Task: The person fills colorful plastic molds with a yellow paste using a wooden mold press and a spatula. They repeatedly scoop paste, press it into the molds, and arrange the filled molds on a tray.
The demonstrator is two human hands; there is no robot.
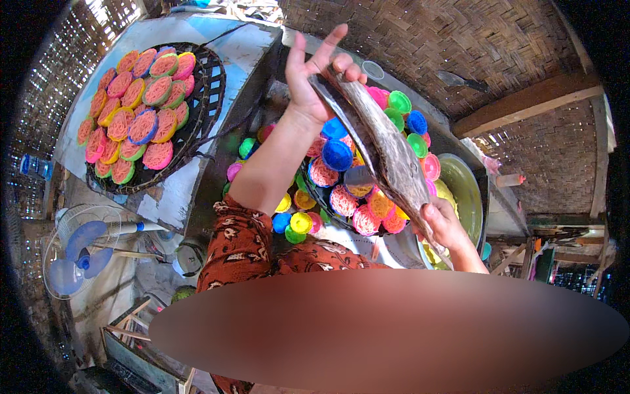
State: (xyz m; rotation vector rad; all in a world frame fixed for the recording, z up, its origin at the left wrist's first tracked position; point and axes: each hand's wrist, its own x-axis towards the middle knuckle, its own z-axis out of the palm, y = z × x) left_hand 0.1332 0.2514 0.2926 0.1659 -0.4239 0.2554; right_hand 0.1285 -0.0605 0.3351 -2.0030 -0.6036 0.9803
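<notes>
A long, weathered wooden hand press [393, 152] with two beams slants across the middle. My left hand [315, 79] holds its upper end, some fingers curled over the wood and two sticking up. My right hand [445, 226] grips the lower end. A grey cylinder [358, 176] shows beside the beams, partly hidden. Beneath the press, a dark round tray [315, 192] carries small coloured cups filled with pink noodle strands [343, 201]. Blue cups [337, 154] and green cups [399, 102] lie among and behind them.
At left, a black woven tray [214, 88] of filled cups sits on a tiled counter [172, 209]. A basin [475, 197] with yellow dough [447, 194] stands right. A fan [82, 256] is lower left. A woven bamboo wall [418, 34] rises behind. The bottom is blurred.
</notes>
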